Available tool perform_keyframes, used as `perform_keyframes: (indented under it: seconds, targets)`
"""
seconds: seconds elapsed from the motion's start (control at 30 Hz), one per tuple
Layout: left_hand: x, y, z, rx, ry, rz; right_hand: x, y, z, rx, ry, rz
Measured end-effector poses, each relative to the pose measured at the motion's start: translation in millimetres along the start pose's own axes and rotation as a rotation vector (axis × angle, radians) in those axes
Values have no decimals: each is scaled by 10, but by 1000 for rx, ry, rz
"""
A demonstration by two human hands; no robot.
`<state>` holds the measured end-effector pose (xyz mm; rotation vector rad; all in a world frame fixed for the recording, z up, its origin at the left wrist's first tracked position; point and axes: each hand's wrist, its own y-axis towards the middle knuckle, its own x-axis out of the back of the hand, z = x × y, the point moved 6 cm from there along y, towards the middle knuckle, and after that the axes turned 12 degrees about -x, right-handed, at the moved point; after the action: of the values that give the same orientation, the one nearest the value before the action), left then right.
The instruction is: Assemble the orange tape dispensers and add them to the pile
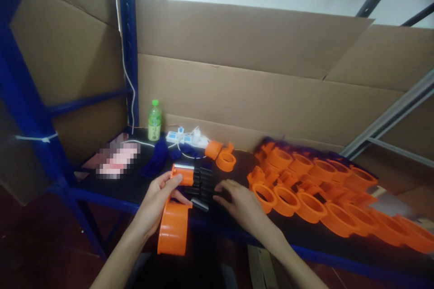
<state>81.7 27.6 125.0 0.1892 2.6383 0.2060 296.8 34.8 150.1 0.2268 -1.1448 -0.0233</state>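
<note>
An orange tape dispenser (173,228) with a toothed metal edge at its top sits in my left hand (158,201). My thumb presses on its upper part and the fingers wrap behind it. Just right of it, several black pieces (205,180) lie in a bunch on the dark shelf top. My right hand (239,201) hovers at their right side, fingers curved and apart, with nothing visible in it; whether the fingertips touch the pieces I cannot tell. A small black piece with a shiny face (200,204) lies below the bunch, near my left fingers.
Rows of orange dispensers (310,207) cover the right side of the shelf (224,226). Behind my hands are two more orange parts (226,161), a power strip (186,137), blue cloth (156,158) and a green-capped bottle (154,122). A blue post (127,45) stands left.
</note>
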Motion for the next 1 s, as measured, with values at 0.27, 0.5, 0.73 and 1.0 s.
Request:
perform_keyframes:
  seconds: [0.27,0.5,0.73,1.0]
  targets:
    - [-34,23,45,9,-41,-21,-243,-134,-183,-4,-11,27]
    - [-14,0,53,15,-7,0,-125,-99,-217,-24,166,-15]
    - [-181,-41,210,2,-3,43,272,-111,88,2,379,-119]
    - [-311,-82,257,16,29,87,213,-175,505,311,192,-179]
